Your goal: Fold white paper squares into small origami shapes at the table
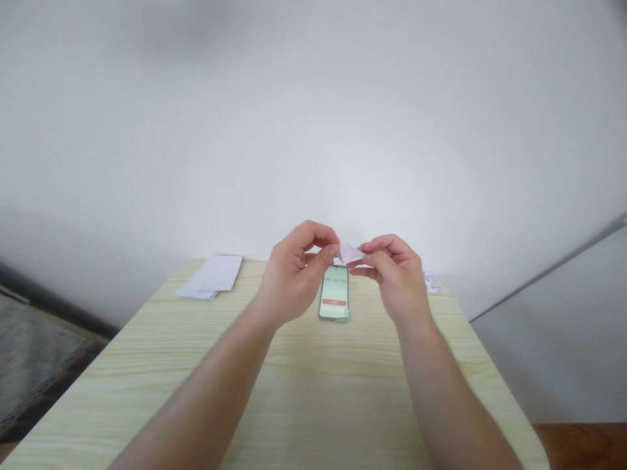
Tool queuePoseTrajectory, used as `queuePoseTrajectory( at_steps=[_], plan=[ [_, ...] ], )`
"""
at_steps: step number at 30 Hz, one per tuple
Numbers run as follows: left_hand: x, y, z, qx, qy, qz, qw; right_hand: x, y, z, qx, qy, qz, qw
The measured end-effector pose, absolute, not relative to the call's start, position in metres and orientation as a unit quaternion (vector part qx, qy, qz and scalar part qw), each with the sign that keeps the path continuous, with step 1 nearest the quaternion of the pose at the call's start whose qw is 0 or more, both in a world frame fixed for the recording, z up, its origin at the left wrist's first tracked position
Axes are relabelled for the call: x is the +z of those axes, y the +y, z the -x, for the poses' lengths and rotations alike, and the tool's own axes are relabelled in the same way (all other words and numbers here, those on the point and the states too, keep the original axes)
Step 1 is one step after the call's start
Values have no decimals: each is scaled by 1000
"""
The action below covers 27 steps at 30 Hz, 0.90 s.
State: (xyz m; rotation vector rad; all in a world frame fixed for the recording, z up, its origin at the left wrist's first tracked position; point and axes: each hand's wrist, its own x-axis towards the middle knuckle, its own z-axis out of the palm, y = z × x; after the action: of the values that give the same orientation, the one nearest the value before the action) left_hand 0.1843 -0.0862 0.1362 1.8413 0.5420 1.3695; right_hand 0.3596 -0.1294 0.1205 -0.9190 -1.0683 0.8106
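A small piece of folded white paper is held up above the far part of the table, between my two hands. My left hand pinches its left end between thumb and fingers. The thumb and fingers of my right hand close on its right end. Part of the paper is hidden by my fingertips, and its exact folded shape is too small to make out. Below and just behind it, a phone lies face up with a timer showing on its screen.
On the pale wood-grain table, a stack of white paper sheets lies at the far left. Small white paper pieces sit at the far right edge, partly behind my right hand. A white wall rises directly behind the table.
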Motion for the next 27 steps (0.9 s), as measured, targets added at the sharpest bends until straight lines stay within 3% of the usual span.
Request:
queuePoseTrajectory(
  at_steps=[10, 15, 21, 27],
  plan=[
    [137, -85, -181, 521, 212, -717, 413, 126, -139, -360, 239, -650, 436, 574],
    [138, -82, -182, 539, 183, -684, 457, 127, -140, -362, 199, -675, 409, 581],
    [140, -82, -183, 537, 168, -653, 507, 124, -141, -359, 255, -630, 402, 614],
    [141, -81, -178, 509, 174, -652, 535, 126, -144, -359, 229, -625, 418, 618]
  ],
)
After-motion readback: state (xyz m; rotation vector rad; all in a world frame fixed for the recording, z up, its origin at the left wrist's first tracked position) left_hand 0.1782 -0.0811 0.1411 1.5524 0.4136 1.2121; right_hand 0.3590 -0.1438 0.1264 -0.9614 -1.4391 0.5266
